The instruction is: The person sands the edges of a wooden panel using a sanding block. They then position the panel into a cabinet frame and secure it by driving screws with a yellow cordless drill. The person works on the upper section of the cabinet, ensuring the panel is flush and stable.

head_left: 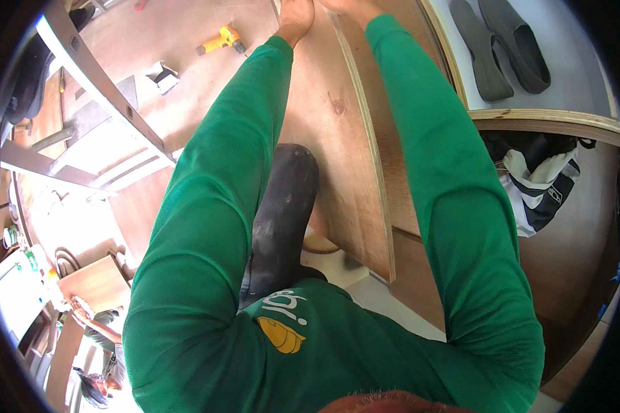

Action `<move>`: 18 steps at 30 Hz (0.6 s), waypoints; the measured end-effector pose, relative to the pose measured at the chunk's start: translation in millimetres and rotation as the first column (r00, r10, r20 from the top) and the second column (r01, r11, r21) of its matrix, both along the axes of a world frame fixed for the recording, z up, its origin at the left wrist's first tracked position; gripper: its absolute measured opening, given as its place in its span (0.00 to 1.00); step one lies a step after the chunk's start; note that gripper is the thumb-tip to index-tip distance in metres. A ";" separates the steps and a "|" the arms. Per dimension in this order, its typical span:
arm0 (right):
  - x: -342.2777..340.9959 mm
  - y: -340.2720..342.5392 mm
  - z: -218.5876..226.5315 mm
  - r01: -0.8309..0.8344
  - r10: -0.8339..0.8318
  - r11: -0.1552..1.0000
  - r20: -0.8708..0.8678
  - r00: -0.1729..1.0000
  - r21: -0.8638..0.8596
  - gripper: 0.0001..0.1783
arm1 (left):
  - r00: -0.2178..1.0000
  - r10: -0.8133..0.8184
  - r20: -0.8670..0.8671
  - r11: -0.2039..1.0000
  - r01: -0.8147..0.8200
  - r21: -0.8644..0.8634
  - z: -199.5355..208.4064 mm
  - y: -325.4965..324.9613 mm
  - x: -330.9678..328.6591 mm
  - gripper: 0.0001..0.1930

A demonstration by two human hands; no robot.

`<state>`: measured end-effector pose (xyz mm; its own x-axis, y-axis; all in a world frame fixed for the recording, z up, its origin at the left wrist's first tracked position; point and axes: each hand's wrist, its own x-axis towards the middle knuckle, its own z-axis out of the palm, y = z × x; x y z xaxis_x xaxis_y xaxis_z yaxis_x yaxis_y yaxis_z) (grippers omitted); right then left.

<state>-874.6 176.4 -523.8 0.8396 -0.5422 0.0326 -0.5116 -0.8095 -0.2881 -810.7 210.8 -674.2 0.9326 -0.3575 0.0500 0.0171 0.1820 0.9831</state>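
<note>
Green sleeves nearest camera, both arms stretched far. Left hand (295, 20) and right hand (351, 8) clasp far end of plywood board (337, 151), upright on edge, centre. Risk: board tips onto dark knee (282, 206); fingers pinched.

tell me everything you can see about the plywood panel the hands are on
The plywood panel is a flat reddish-brown sheet with a dark knot and a pale layered edge along its right side. It stands on edge, leaning against brown cabinetwork, its lower corner near the pale floor. The left hand and right hand grip its far end; a dark-trousered knee overlaps its face.
</note>
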 end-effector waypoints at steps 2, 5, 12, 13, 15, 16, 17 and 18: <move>-2.0 22.9 3.1 -0.051 0.051 0.999 0.021 0.998 0.017 0.44 | 0.980 0.081 0.183 0.988 -0.104 0.117 -20.9 5.1 22.9 0.33; -61.5 33.3 2.0 -0.069 0.065 0.995 0.056 0.996 0.072 0.40 | 0.980 0.028 0.196 0.990 -0.055 0.133 -25.6 -5.9 17.1 0.33; -208.2 84.0 19.6 0.035 -0.030 0.992 -0.047 0.998 0.118 0.39 | 0.973 -0.049 0.224 0.991 0.018 0.135 -43.2 -3.4 16.4 0.32; -225.2 91.2 19.3 0.045 -0.040 0.993 -0.041 0.998 0.114 0.36 | 0.973 -0.057 0.222 0.990 0.026 0.137 -43.4 -3.4 16.3 0.32; -256.0 110.4 23.7 0.057 -0.052 0.989 -0.043 0.998 0.139 0.32 | 0.973 -0.068 0.223 0.988 0.035 0.148 -45.3 -3.4 16.9 0.32; -274.1 122.2 32.5 0.058 -0.049 0.986 -0.059 0.997 0.157 0.32 | 0.973 -0.066 0.220 0.989 0.034 0.147 -45.7 -2.2 19.8 0.32; -293.8 132.6 36.6 0.070 -0.057 0.980 -0.076 0.995 0.184 0.32 | 0.973 -0.074 0.221 0.988 0.041 0.150 -47.4 -3.1 19.8 0.32; -310.4 138.2 35.3 0.060 -0.051 0.980 -0.051 0.997 0.192 0.31 | 0.973 -0.076 0.218 0.988 0.043 0.149 -48.9 -3.4 20.8 0.32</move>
